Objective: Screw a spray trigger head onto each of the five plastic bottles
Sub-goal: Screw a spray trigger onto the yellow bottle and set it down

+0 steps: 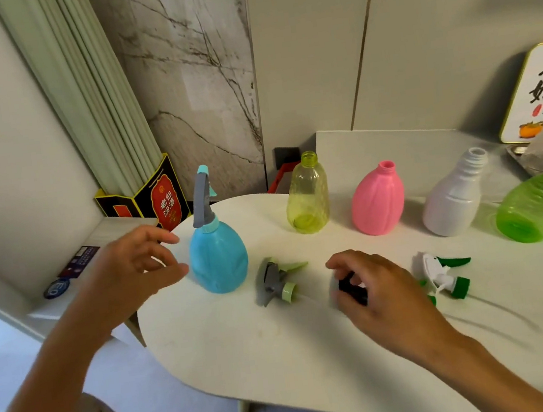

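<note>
**Hands over the counter**

The left hand (139, 261) is held beside the blue bottle (218, 257) — fingers loosely spread, apart from it. The right hand (374, 285) is lowered onto the counter (283, 359), its fingers curled round a black trigger head (351, 287).

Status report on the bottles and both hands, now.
Left hand open beside the capped blue bottle. Right hand fingers curled on a black trigger head lying on the table. Four bottles uncapped. Nothing blocking.
</note>
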`<move>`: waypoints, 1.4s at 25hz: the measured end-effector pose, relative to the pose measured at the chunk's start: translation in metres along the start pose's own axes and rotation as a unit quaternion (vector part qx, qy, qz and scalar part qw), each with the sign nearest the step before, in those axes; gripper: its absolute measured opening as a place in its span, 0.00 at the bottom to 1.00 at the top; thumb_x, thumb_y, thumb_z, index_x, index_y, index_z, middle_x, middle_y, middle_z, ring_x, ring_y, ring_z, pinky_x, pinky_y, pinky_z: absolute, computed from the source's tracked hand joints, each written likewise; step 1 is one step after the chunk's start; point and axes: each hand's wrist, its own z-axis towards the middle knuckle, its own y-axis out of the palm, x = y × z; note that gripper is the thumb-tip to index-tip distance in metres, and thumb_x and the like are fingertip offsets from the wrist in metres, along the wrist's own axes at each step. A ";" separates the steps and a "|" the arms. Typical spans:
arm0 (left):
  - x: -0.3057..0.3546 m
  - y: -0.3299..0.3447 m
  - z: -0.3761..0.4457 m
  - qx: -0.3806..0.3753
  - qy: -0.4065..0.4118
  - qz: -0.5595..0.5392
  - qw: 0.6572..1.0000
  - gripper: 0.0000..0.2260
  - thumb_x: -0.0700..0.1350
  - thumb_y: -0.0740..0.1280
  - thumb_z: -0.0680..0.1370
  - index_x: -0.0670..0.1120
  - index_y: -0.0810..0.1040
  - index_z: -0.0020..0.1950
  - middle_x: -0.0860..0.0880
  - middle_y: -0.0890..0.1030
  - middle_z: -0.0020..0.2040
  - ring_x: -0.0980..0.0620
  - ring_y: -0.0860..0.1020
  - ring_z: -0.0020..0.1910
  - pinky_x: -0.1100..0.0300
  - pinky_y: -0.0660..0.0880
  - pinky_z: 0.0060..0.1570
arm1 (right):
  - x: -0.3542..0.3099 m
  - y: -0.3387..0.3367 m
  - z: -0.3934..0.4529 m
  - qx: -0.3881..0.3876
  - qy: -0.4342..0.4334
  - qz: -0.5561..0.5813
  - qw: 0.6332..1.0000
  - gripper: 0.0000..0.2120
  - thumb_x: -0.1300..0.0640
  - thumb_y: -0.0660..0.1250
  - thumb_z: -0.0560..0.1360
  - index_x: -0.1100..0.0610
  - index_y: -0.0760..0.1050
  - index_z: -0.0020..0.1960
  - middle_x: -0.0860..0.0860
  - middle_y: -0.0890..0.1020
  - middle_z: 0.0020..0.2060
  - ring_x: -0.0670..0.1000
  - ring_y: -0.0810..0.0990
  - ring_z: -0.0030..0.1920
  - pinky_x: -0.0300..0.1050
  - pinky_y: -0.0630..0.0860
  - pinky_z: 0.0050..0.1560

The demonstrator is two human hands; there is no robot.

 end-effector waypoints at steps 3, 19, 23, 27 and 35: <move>0.021 0.032 -0.012 -0.125 0.062 -0.067 0.988 0.16 0.38 0.78 0.70 0.56 0.81 0.50 0.51 0.84 0.43 0.55 0.81 0.40 0.64 0.79 0.37 | -0.019 0.037 0.014 -0.046 -0.078 -0.149 0.985 0.19 0.50 0.66 0.75 0.51 0.72 0.65 0.49 0.82 0.53 0.55 0.78 0.52 0.51 0.75 0.48; 0.054 0.128 0.010 0.006 0.109 -0.052 0.993 0.16 0.45 0.72 0.74 0.63 0.73 0.55 0.61 0.80 0.46 0.61 0.80 0.46 0.69 0.78 0.41 | 0.029 -0.043 0.027 0.143 0.166 0.592 0.776 0.16 0.58 0.70 0.71 0.48 0.81 0.58 0.47 0.87 0.47 0.47 0.83 0.47 0.47 0.71 0.48; 0.067 0.157 0.040 0.055 0.117 -0.055 0.990 0.27 0.45 0.75 0.71 0.59 0.69 0.65 0.61 0.75 0.55 0.59 0.75 0.54 0.65 0.75 0.49 | 0.047 -0.056 0.017 0.147 0.198 0.650 0.718 0.11 0.61 0.68 0.72 0.48 0.80 0.51 0.45 0.83 0.39 0.48 0.81 0.43 0.50 0.73 0.50; 0.074 0.191 0.090 0.067 0.041 -0.052 0.996 0.45 0.46 0.79 0.66 0.55 0.57 0.76 0.52 0.68 0.71 0.49 0.66 0.68 0.53 0.68 0.65 | 0.060 -0.076 0.014 0.157 0.190 0.686 0.685 0.09 0.61 0.68 0.72 0.49 0.78 0.49 0.48 0.79 0.42 0.55 0.79 0.51 0.50 0.73 0.53; 0.070 0.217 0.118 0.035 -0.053 -0.031 0.997 0.33 0.52 0.80 0.65 0.51 0.69 0.66 0.53 0.73 0.52 0.45 0.77 0.57 0.57 0.72 0.48 | 0.069 -0.094 0.011 0.165 0.177 0.669 0.703 0.10 0.62 0.67 0.69 0.50 0.82 0.45 0.50 0.81 0.47 0.56 0.71 0.54 0.50 0.71 0.52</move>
